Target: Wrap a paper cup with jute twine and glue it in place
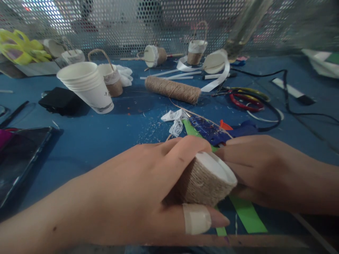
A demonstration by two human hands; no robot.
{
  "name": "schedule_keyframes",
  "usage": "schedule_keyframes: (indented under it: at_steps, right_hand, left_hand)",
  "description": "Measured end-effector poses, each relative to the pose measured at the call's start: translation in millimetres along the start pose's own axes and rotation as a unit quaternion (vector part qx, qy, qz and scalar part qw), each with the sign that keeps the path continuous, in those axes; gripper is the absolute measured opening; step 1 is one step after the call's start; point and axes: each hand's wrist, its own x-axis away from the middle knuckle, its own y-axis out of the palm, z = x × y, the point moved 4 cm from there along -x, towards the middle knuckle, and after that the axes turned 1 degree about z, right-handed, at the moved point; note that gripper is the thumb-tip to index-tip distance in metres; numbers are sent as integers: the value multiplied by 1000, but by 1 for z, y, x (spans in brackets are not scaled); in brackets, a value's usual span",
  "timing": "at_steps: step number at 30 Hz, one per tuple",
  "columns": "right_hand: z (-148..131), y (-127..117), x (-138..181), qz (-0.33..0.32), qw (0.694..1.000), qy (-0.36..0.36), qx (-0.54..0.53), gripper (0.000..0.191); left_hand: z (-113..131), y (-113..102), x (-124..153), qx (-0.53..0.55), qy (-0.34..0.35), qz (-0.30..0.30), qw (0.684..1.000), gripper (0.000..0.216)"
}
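Observation:
My left hand (148, 180) is wrapped around a small paper cup (206, 181) whose side is covered in wound brown twine. The cup is tilted, its white end facing up and to the right. A bandage (197, 218) is around my left thumb. Curled close against the cup's far right side is my right hand (254, 169), its fingertips partly hidden. A strand of twine (202, 118) runs from the twine spool (172, 89) to my right hand. A blue glue gun (212, 128) lies just beyond my hands, over green strips (249, 213).
Stacked paper cups (86, 86) stand at left near a black box (63, 101) and a tablet (26, 151). Several small twine-handled baskets, such as one (196, 52), line the back by a perforated metal screen (119, 28). Scissors (246, 100) and a black cable (286, 95) are at right.

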Motion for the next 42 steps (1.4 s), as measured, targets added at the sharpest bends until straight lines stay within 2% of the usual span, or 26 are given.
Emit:
schedule_keyframes:
  at_steps: [6,9,13,20,26,33,42]
  right_hand:
    - [0,0,2,-1,1000,4,-3,39]
    - [2,1,4,10,1000,4,-11,39]
    - [2,2,5,19,1000,1,-19,40]
    - [1,1,3,15,1000,3,-15,42]
    - [2,2,4,41,999,-4,2,43]
    - [-1,5,4,51,998,-19,12,53]
    - [-3,7,-1,76,996,0,39,54]
  left_hand:
    - [0,-2,1,-11,23,8,1000,51]
    - [2,-3,1,-9,31,-15,999,46]
    - [3,-3,0,3,9,-49,999,45]
    - [2,-2,-1,20,-8,-51,998,47]
    - [3,-3,2,6,-7,-51,999,46]
    - [3,-3,2,-18,-16,-53,998,45]
    - [1,-4,2,4,-31,-58,998,47]
